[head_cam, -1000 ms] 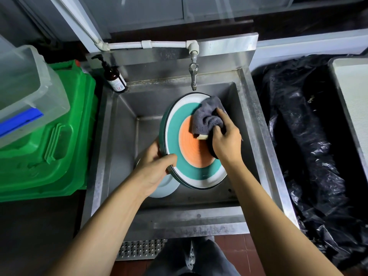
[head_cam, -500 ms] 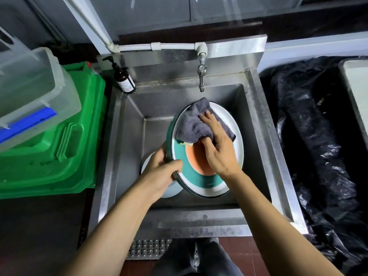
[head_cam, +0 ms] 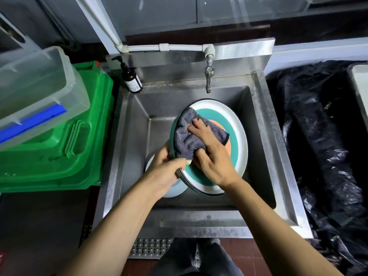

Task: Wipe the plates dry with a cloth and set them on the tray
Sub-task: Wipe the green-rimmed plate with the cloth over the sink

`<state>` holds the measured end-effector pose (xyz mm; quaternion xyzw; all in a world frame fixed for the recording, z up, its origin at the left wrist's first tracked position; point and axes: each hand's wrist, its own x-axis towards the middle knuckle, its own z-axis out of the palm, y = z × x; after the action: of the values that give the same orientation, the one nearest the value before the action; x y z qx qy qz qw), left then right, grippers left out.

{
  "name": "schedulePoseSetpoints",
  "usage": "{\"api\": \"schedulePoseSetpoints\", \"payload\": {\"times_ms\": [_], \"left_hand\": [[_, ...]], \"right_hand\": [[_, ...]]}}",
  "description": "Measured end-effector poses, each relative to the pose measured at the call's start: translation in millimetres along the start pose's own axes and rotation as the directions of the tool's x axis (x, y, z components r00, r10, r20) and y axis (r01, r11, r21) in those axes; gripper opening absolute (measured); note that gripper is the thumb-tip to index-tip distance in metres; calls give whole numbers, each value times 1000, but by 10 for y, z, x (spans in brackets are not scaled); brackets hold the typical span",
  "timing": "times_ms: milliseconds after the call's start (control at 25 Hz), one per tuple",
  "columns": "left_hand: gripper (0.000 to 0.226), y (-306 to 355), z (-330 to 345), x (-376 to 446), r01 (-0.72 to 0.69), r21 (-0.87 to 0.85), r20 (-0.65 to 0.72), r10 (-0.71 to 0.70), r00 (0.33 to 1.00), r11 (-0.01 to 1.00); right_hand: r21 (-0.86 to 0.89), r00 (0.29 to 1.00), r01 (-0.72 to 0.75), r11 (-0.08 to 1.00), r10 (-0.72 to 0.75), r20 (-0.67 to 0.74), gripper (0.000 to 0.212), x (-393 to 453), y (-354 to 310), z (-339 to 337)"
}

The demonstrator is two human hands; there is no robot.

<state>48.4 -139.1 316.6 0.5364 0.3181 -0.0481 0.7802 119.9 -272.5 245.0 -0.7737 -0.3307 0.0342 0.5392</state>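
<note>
The right hand (head_cam: pixel 214 156) lies on a grey cloth (head_cam: pixel 191 136), fingers spread and pressing it flat against the face of a round plate (head_cam: pixel 237 140) banded white, teal and orange. The left hand (head_cam: pixel 166 168) grips that plate by its left rim, thumb curled over the front edge and fingers behind, holding it tilted on edge above the basin of the steel sink (head_cam: pixel 256 120). The cloth covers the plate's upper left part and hangs bunched toward the left thumb. Under the left hand, low in the sink, part of a pale plate (head_cam: pixel 175 191) shows. A tap (head_cam: pixel 208 76) hangs over the sink's back edge, fed by a white pipe (head_cam: pixel 165 47). A brown pump bottle (head_cam: pixel 131 77) stands on the sink's back left corner. Left of the sink sits a green crate (head_cam: pixel 69 148) with a clear plastic box (head_cam: pixel 35 86) on top. Right of the sink lies a black plastic bag (head_cam: pixel 318 136), and beyond it the edge of a pale tray (head_cam: pixel 360 86).
</note>
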Motion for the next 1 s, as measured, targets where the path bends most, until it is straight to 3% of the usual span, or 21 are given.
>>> {"api": "schedulePoseSetpoints", "payload": {"times_ms": [40, 160, 200, 320, 600, 800, 1000], "left_hand": [[53, 3, -12, -2, 5, -9, -18, -5, 1000, 1000], [53, 19, -58, -30, 39, 47, -19, -38, 999, 998], [53, 36, -45, -28, 31, 52, -9, -31, 999, 998], [55, 63, -11, 5, -5, -2, -50, 5, 999, 1000], [50, 46, -143, 80, 0, -65, -77, -5, 997, 998], [40, 12, -223, 120, 20, -16, -75, -21, 997, 1000], [40, 66, -272, 111, -10, 41, -81, 13, 997, 999]], "right_hand": [[4, 1000, -14, 1000, 14, -20, 53, 25, 37, -50], [97, 923, -324, 941, 337, -186, 54, 144, 93, -255], [93, 922, -332, 939, 344, -178, 54, 159, 64, -271], [43, 992, -123, 991, 123, 3, 53, 62, -125, -114], [118, 962, -186, 975, 157, 223, 51, -426, -149, -264], [-84, 928, -194, 977, 210, 308, 53, -495, -72, -581], [-376, 886, -364, 852, 442, 142, 35, -427, 27, -613]]}}
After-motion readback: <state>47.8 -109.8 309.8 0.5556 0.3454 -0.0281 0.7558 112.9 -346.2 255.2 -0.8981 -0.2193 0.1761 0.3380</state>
